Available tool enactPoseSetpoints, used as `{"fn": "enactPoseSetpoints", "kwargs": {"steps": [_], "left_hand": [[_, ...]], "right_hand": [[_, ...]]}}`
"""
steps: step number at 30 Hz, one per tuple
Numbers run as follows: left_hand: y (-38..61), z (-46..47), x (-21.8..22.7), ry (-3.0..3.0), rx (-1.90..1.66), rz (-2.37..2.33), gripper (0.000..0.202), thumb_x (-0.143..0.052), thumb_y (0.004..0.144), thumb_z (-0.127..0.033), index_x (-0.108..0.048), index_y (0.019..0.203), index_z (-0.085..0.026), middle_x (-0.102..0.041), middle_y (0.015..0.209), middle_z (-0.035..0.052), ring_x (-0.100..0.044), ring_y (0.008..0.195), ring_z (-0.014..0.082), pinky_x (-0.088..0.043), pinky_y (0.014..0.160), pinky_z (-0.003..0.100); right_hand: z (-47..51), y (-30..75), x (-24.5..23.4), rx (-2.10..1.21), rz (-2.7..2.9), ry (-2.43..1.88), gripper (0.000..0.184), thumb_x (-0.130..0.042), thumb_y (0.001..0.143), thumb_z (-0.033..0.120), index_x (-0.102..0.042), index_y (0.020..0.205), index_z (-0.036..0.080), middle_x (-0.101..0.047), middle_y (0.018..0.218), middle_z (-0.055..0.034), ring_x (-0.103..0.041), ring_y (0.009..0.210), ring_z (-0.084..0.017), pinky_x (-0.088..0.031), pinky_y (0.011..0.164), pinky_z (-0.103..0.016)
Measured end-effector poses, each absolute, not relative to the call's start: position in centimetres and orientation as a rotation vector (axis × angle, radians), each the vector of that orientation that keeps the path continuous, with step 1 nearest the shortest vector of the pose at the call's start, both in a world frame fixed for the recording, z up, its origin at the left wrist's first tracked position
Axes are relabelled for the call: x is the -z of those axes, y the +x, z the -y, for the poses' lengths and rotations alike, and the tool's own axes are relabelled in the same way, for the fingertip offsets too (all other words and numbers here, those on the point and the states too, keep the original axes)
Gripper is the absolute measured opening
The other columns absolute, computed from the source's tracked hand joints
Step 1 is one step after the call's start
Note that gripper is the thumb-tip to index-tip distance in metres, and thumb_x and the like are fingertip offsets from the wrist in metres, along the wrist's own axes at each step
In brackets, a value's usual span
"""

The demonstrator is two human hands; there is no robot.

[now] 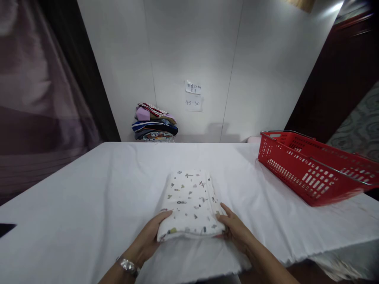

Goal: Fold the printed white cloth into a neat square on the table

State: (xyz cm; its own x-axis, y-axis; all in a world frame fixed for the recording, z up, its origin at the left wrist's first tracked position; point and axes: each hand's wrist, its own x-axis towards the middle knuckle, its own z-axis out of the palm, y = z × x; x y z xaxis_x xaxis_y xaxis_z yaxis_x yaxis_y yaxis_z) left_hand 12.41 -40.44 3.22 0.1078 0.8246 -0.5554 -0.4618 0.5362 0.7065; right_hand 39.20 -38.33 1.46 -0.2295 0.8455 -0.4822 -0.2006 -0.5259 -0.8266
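Note:
A folded white cloth (191, 201) with small coloured prints lies on the white-covered table (89, 205), near its front edge. My left hand (149, 236) grips the cloth's near left corner, thumb on top and fingers under the edge. My right hand (235, 228) holds the near right corner the same way. A watch shows on my left wrist.
A red plastic basket (314, 169) with metal handles stands at the table's right side. A stack of folded clothes (154, 123) sits at the back against the white wall, under two paper notes (193, 96). A dark curtain hangs at the left.

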Motion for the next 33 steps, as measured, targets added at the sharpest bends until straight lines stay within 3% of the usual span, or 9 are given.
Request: {"fn": "enactPoseSetpoints", "kwargs": {"steps": [8, 13, 19, 25, 30, 33], "left_hand": [[10.8, 40.3, -2.8, 0.627, -0.895, -1.159, 0.042, -0.059, 0.073, -0.044, -0.058, 0.104, -0.017, -0.064, 0.107, 0.0112, -0.060, 0.099, 0.0237, -0.048, 0.086, 0.036], [10.6, 36.5, -3.0, 0.819, -0.968, -1.444, 0.060, -0.059, 0.074, -0.044, -0.044, 0.124, -0.015, -0.054, 0.124, 0.0151, -0.056, 0.106, 0.0233, -0.047, 0.084, 0.035], [10.7, 29.8, -2.2, 1.322, -1.009, -1.794, 0.050, -0.054, 0.076, -0.035, -0.049, 0.122, -0.016, -0.048, 0.131, 0.0097, -0.047, 0.117, 0.0212, -0.035, 0.098, 0.030], [10.3, 27.0, -1.4, 1.492, -0.863, -1.673, 0.040, -0.054, 0.071, -0.042, -0.061, 0.101, -0.017, -0.066, 0.103, 0.0048, -0.059, 0.095, 0.0213, -0.045, 0.081, 0.028], [9.5, 28.0, -2.0, 1.461, -0.794, -1.718, 0.028, -0.055, 0.067, -0.038, -0.062, 0.084, -0.017, -0.066, 0.081, 0.0015, -0.060, 0.080, 0.0208, -0.045, 0.068, 0.027], [9.6, 30.3, -1.6, 1.419, -0.788, -1.736, 0.027, -0.055, 0.067, -0.040, -0.061, 0.081, -0.017, -0.065, 0.077, 0.0011, -0.060, 0.076, 0.0206, -0.044, 0.065, 0.027]], "right_hand": [[37.6, 40.9, -1.3, -1.665, 0.982, -1.413, 0.088, -0.067, 0.065, 0.036, -0.022, 0.140, 0.027, -0.056, 0.108, -0.0100, -0.061, 0.075, -0.020, -0.050, 0.053, -0.030], [34.4, 45.3, -1.9, -1.448, 1.058, -1.552, 0.079, -0.068, 0.064, 0.032, -0.035, 0.135, 0.023, -0.055, 0.108, -0.0100, -0.061, 0.078, -0.019, -0.049, 0.061, -0.030], [32.6, 47.7, -0.6, -1.263, 1.150, -1.625, 0.070, -0.068, 0.066, 0.036, -0.043, 0.129, 0.015, -0.062, 0.091, -0.0059, -0.061, 0.078, -0.019, -0.048, 0.070, -0.031], [32.9, 47.3, -0.1, -1.289, 1.160, -1.599, 0.071, -0.069, 0.065, 0.036, -0.045, 0.128, 0.014, -0.061, 0.102, -0.0088, -0.061, 0.085, -0.019, -0.046, 0.078, -0.031], [29.4, 47.8, -1.6, -1.246, 1.211, -1.554, 0.068, -0.070, 0.062, 0.028, -0.049, 0.125, 0.015, -0.062, 0.098, -0.0075, -0.061, 0.084, -0.020, -0.046, 0.078, -0.033], [25.1, 47.8, -2.3, -1.161, 1.290, -1.435, 0.066, -0.071, 0.059, 0.026, -0.052, 0.122, 0.016, -0.060, 0.109, -0.0099, -0.059, 0.092, -0.021, -0.045, 0.082, -0.032]]}}
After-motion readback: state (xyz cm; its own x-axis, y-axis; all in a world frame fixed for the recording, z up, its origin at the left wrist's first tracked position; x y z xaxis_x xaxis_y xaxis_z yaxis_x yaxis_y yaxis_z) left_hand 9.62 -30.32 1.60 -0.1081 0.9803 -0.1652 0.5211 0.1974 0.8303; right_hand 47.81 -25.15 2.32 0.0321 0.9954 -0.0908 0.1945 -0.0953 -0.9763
